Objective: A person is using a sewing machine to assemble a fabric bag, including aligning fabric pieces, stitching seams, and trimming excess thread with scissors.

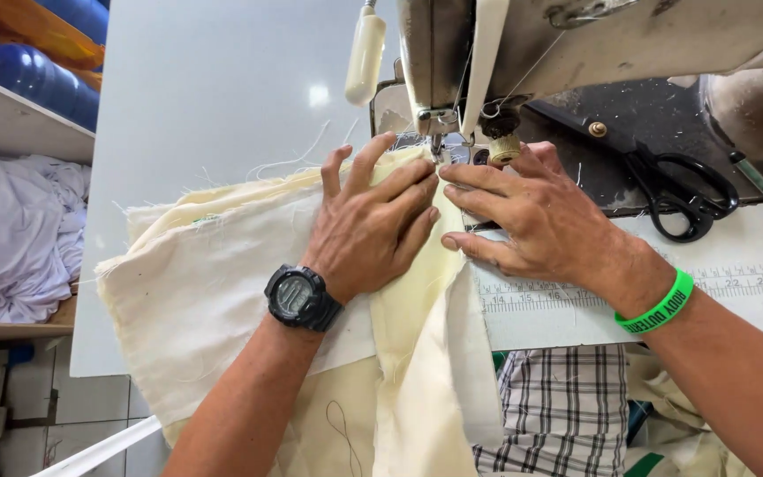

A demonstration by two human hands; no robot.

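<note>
Sewing in progress, judged as mid-seam. The pale cream, frayed-edged cotton fabric [222,265] lies flat on the white desk [205,88], its leading edge fed under the presser foot of the grey industrial sewing machine [593,40]. Only a short stretch of cloth sits behind the needle; most of the piece spreads toward us and hangs off the desk's front edge, so we judge most of the seam is left. Stitches already made are too fine to see.

Our left hand [373,221] is open, fingers splayed and pressed flat on top of the fabric, just left of the needle; it grips nothing. A black digital wristwatch [300,297] sits on that wrist.

Our right hand [532,216] is also open, fingers extended flat, tips touching the fabric's folded edge just beside the left fingertips. It pins the cloth rather than grasping it. A green rubber wristband [660,305] circles that wrist.

Black-handled scissors [682,190] lie on the machine bed, well apart from both hands.
</note>
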